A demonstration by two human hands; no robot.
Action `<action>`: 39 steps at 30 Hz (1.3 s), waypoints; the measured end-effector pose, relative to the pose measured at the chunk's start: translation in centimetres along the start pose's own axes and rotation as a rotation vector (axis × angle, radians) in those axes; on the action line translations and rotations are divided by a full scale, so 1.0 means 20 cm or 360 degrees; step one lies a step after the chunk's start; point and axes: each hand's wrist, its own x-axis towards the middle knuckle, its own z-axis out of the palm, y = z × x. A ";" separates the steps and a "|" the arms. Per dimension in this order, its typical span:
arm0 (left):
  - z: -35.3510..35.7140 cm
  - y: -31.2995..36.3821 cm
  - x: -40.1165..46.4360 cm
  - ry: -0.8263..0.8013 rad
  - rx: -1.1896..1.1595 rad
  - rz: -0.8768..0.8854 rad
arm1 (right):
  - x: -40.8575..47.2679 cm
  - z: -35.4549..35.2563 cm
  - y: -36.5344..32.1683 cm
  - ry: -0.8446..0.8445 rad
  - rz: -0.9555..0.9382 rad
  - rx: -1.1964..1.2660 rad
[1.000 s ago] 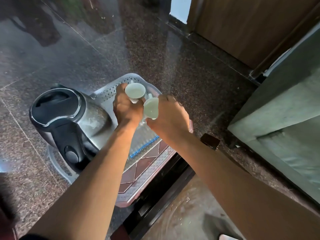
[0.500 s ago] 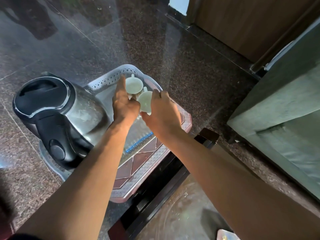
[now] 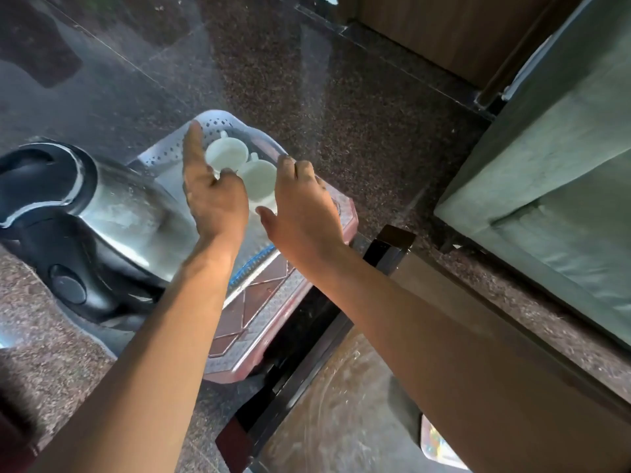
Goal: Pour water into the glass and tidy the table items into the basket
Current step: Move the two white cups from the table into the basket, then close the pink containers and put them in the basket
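Two white cups stand side by side inside a pale perforated basket [image 3: 218,121]: the far cup [image 3: 226,152] and the near cup [image 3: 257,175]. My left hand [image 3: 211,192] hovers just left of them with fingers straight and holds nothing. My right hand [image 3: 302,208] is beside the near cup on the right, fingers relaxed and loosely bent, also holding nothing. The basket sits on a reddish patterned tray [image 3: 259,312]. A steel electric kettle [image 3: 102,223] with a black lid and handle stands to the left of the basket.
The tray overhangs a dark wooden table edge [image 3: 307,339]. Polished granite floor [image 3: 341,114] surrounds it. A grey-green sofa [image 3: 546,186] stands at the right, and a wooden door panel [image 3: 444,35] is behind it.
Both hands lowered the two cups into the basket and let go of them. The hands have now opened and drawn slightly back from the cups.
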 end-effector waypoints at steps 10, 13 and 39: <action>-0.02 0.18 -0.85 -0.0441 -0.0142 0.0420 | -0.56 -0.39 0.27 0.0283 0.0289 0.0315; 0.01 0.14 -1.12 -0.0538 -0.0186 0.0404 | -0.90 -0.46 0.43 0.0286 0.0382 0.0380; 0.33 -0.07 -3.02 -0.1783 0.0109 -0.0445 | -2.97 -0.66 1.64 -0.0305 0.1833 -0.0153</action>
